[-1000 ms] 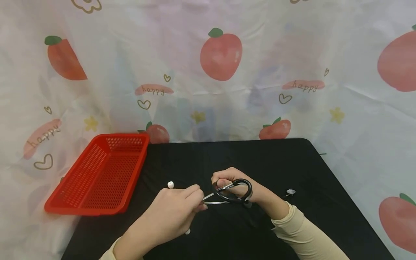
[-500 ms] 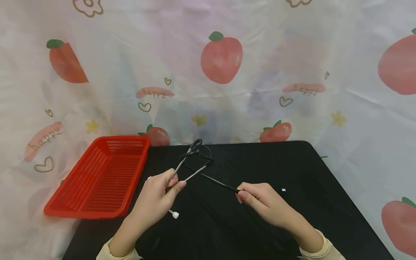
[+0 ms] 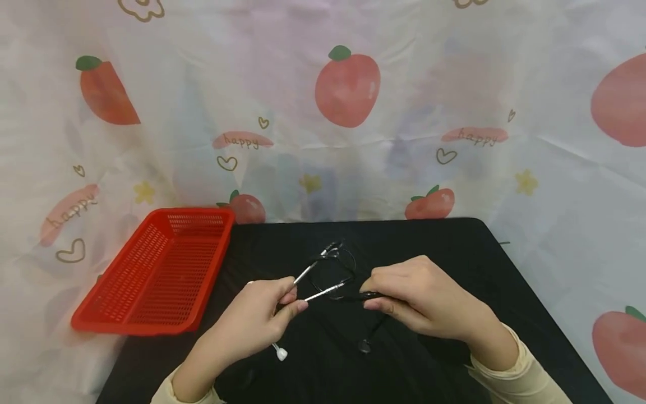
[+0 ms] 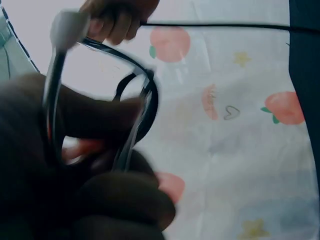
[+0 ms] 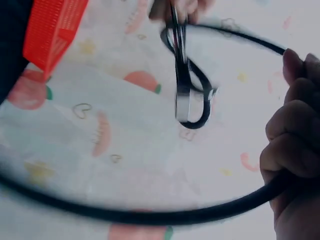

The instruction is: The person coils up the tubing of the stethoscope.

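Observation:
A stethoscope with black tubing (image 5: 150, 216) and silver ear tubes (image 3: 323, 293) spans both hands above the table. My left hand (image 3: 252, 314) pinches the ear tubes between thumb and fingers. A white ear tip (image 3: 281, 354) sticks out below that hand and looms large in the left wrist view. My right hand (image 3: 429, 297) grips the tubing, fingers curled round it. Between the hands the tubing bends into loops. The chest piece (image 3: 364, 346) dangles lower, to the left of the right hand. In the right wrist view, tubing comes out at both ends of the fist.
A red perforated plastic basket (image 3: 146, 280) stands at the table's left side. Black cloth covers the table (image 3: 434, 241). Behind it hangs a pale curtain (image 3: 282, 73) printed with fruit.
From close together, the hands have drawn apart, the right one going rightward and taking the tubing. The looped end dipped and shifted right. The chest piece swung from the right hand's right to its left.

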Motion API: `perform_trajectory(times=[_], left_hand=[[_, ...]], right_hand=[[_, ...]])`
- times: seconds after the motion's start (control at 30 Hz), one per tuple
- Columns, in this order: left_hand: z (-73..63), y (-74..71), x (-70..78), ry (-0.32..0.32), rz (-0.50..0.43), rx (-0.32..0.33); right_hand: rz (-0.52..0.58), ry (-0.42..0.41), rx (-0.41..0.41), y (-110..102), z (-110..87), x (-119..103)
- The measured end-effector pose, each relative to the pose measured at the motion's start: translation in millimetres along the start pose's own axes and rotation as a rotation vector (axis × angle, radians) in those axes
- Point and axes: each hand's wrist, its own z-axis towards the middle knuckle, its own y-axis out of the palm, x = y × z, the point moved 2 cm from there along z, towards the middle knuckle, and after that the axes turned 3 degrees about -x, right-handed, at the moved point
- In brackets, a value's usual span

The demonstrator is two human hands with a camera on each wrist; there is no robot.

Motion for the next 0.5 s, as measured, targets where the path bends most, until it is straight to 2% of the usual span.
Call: perform_trajectory(times=[0.1,0.17,0.2,0.23,0.33,0.4,0.5], left_hand=[[-2.0,4.2,9.1,0.198,-0.021,-0.155],[-3.5,6.2,16.9,0.329,-0.027,-0.220],[-4.4,6.4,21.0,0.388,-0.017,-0.227],[-5.6,5.8,25.5,0.440,-0.003,-0.210],[-11.0,0.0,37.4,0.491,0.053,-0.113],[-14.2,-4.9,43.1,0.499,0.085,-0.032],[-17.3,-8.9,47.5,0.466,0.091,0.058]], right_hand=[[0.067,-0.069,-0.056,-11,18.8,9],[0.148,-0.107,-0.102,-16,31.7,17],[0.197,-0.118,-0.127,-16,37.5,22],[0.244,-0.119,-0.154,-16,42.8,28],[0.395,-0.078,-0.205,-8,52.9,46],[0.494,-0.039,-0.200,1,53.9,57],[0.631,-0.014,-0.161,19,49.4,73]])
